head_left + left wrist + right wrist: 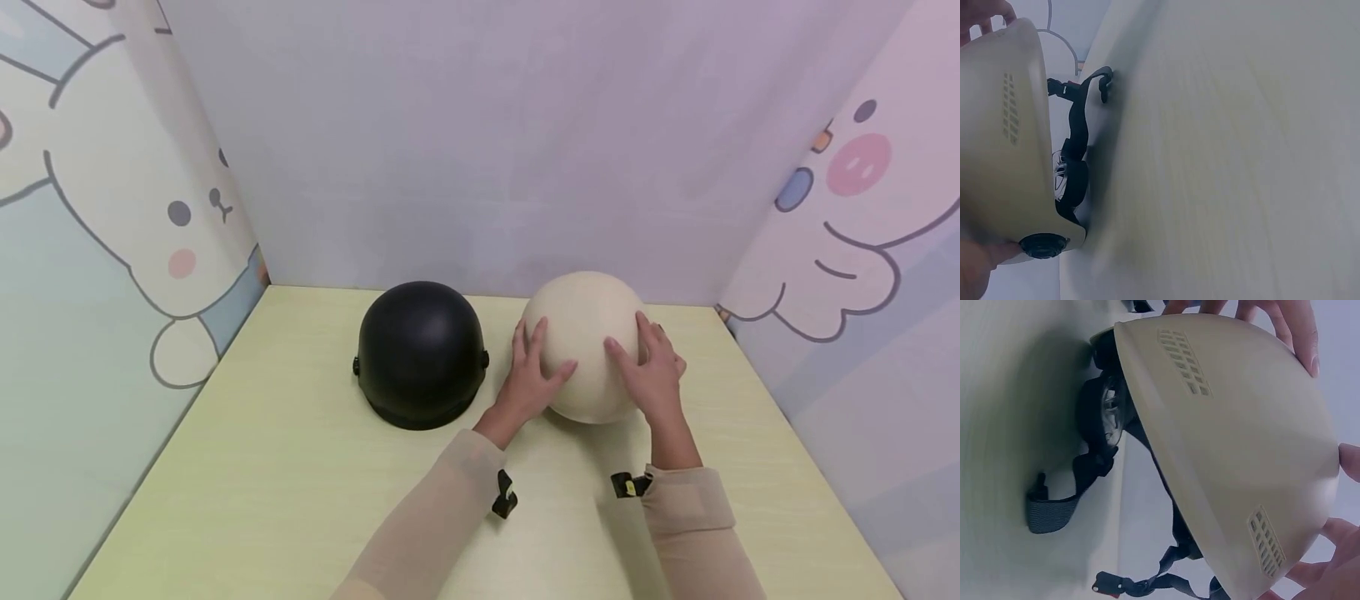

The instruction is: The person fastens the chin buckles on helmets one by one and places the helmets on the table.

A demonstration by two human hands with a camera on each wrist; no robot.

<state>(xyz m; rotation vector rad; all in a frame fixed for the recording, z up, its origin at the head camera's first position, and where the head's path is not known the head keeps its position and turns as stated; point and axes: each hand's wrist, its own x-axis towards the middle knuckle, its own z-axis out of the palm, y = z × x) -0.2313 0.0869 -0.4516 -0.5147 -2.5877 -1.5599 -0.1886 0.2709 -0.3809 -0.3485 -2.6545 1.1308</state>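
Note:
A cream helmet (583, 321) is held between both hands toward the back of the table. My left hand (528, 382) grips its left side, with the thumb on the near face of the shell. On the opposite side, my right hand (652, 375) grips it with spread fingers. The right wrist view shows slotted vents in the helmet's shell (1241, 425) and dark straps (1054, 512) dangling below its rim over the tabletop. A black round fitting (1044, 245) sits at the rim near a left-hand finger (1004, 251).
A black helmet (422, 354) stands dome up on the pale yellow table (285, 467), just left of the cream one. Behind the table rises a plain light curtain (480, 150). Cartoon-printed panels (90, 250) flank both sides.

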